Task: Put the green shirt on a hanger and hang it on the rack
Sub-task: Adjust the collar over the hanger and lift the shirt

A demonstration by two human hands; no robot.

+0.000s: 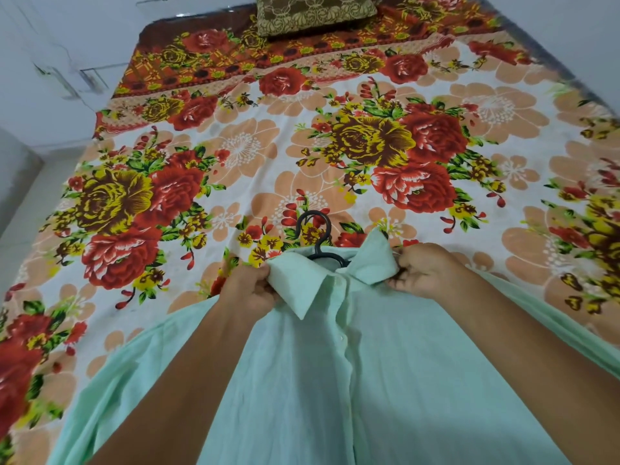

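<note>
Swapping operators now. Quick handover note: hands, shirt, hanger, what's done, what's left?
Left hand: pinching the left collar point of the green shirt.
Right hand: pinching the right collar point.
Shirt: lies front up on the floral bedsheet, placket closed as far as visible.
Black hanger: inside the neck, hook sticking out above the collar, resting on the bed.
Done: hanger appears seated in the shirt.
Left: finish straightening the collar, lift by the hook, hang on the rack, which is not in view.
</note>
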